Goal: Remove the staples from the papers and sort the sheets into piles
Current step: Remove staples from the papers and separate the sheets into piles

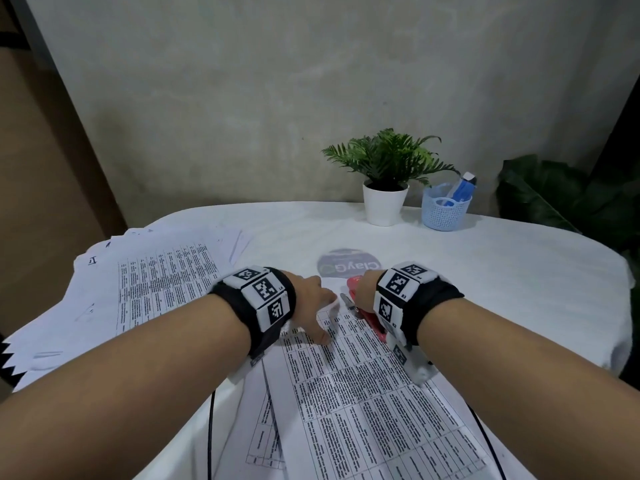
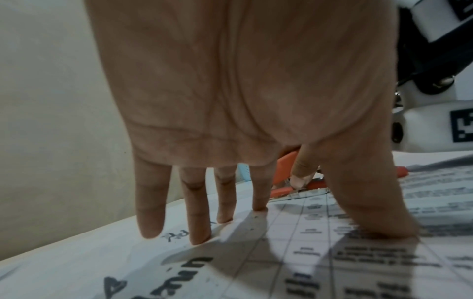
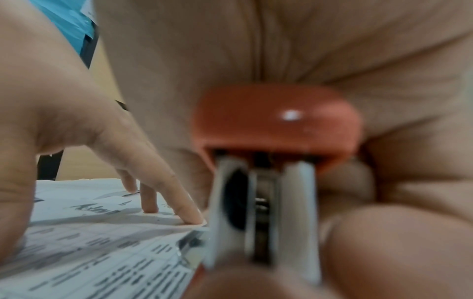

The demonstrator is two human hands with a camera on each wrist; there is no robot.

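Note:
A printed table sheet set [image 1: 363, 393] lies in front of me on the white tablecloth. My left hand [image 1: 311, 303] presses its top corner flat with straight, spread fingers [image 2: 197, 212], thumb [image 2: 371, 202] down on the print. My right hand [image 1: 363, 289] grips a red stapler-type tool [image 1: 367, 320] at that same corner. In the right wrist view the red tool [image 3: 276, 121] fills the middle, its metal end [image 3: 263, 212] down at the paper's [image 3: 102, 252] edge. The staple itself is hidden. A spread pile of sheets [image 1: 149, 282] lies at the left.
A potted green plant [image 1: 386, 181] and a blue mesh basket [image 1: 445, 209] holding a few items stand at the table's far side. A round printed disc [image 1: 348, 266] lies just beyond my hands. Black cables [image 1: 210, 434] run under my forearms.

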